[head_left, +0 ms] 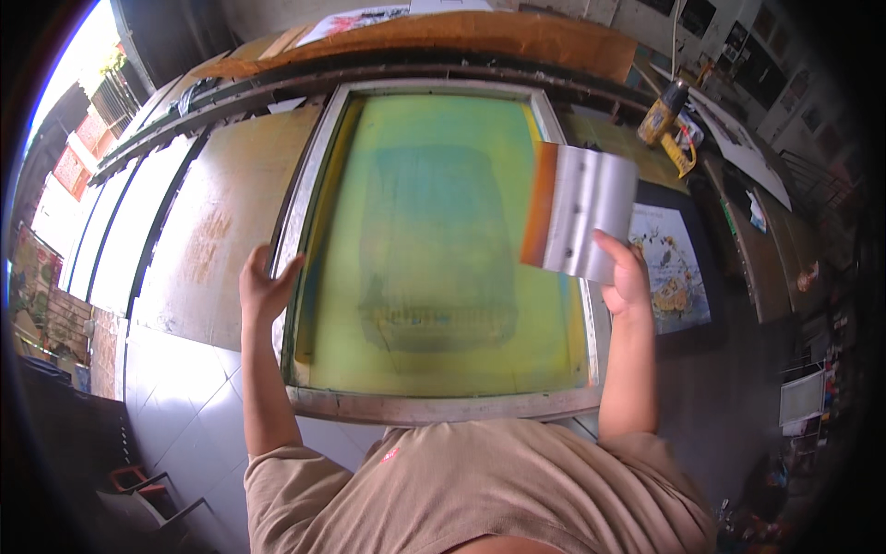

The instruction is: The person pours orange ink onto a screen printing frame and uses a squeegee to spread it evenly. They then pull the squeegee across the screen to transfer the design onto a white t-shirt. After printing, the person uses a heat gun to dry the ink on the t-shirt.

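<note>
While right hand [628, 282] gripped squeegee [598, 208] by metal back, thumb on near face, orange blade [543, 208] pointed inward over right edge of screen frame [443, 407], presumably so blade stayed untouched. Left hand [266, 284] hung at frame's left edge, thumb spread wide, seemingly for steadying; contact hard to tell from my side.

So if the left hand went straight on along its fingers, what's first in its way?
Left hand: probably the tan, brown-smudged flat board just ahead, beside the pale rectangular frame. Height is unclear in one view; it might pass above.
</note>
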### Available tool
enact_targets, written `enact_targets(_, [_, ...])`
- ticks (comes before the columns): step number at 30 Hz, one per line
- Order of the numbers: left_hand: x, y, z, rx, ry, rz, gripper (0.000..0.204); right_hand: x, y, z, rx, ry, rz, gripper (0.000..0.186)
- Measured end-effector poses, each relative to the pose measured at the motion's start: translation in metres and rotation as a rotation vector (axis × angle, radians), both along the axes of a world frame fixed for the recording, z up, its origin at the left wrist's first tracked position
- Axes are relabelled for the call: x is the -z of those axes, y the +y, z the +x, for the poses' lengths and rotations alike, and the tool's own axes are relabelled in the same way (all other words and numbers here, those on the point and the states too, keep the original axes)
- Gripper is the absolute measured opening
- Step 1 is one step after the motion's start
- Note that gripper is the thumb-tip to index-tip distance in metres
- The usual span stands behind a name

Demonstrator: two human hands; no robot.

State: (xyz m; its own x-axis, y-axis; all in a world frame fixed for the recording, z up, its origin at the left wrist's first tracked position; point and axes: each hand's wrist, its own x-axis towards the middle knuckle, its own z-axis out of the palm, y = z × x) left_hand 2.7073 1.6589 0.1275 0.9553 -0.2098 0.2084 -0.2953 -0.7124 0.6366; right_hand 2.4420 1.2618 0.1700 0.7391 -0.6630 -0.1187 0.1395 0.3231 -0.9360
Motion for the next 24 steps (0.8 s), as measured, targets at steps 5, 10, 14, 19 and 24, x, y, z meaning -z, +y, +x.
enact_targets(5, [0.019, -0.008, 0.006, -0.071, 0.168, 0.248, 0.069, 0.050, -0.066, -0.029, 0.303, -0.087, 0.130, 0.054])
enact_targets(10, [0.029, -0.003, 0.023, -0.060, 0.477, 0.011, 0.053, 0.074, -0.081, -0.030, 0.316, -0.057, 0.189, 0.052])
enact_targets(14, [0.032, 0.002, 0.026, -0.048, 0.537, -0.079, 0.047, 0.075, -0.073, -0.018, 0.173, 0.000, 0.225, 0.049])
enact_targets(19, [0.028, -0.004, 0.022, -0.101, 0.557, -0.110, 0.053, 0.078, -0.081, -0.016, 0.057, 0.160, 0.087, 0.046])
enact_targets(24, [0.053, 0.004, 0.041, -0.096, 0.458, -0.107, 0.052, 0.075, -0.080, -0.009, 0.058, 0.177, 0.004, 0.042])
